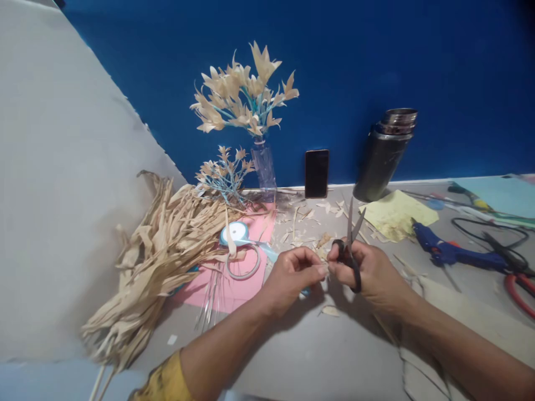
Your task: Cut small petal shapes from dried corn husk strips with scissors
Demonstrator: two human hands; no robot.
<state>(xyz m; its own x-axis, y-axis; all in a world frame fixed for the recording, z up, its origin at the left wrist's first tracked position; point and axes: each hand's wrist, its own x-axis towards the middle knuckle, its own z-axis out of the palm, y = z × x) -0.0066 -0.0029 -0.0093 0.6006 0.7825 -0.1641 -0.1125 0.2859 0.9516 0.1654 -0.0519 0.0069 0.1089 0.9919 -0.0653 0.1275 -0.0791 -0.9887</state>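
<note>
My right hand (368, 267) is closed around black-handled scissors (351, 245), whose blades point up and stand a little apart. Close beside it, my left hand (295, 278) has its thumb and fingers pinched together. A small pale piece seems to lie at its fingertips, too small to name. Dried husk scraps (309, 214) are scattered on the table behind the hands, and one husk piece (330, 311) lies just below them. To the left are a roll of light blue tape (234, 232) and a grey ring (243, 277) on pink paper (251, 289).
A large bundle of dried husks (163, 239) lies at the left. Husk flowers (246, 92) stand in a clear bottle (264, 170), with a smaller bunch (225, 175) beside it. Behind are a phone (316, 174) and flask (384, 156); a blue glue gun (455, 250) and red-handled pliers (518, 289) lie right.
</note>
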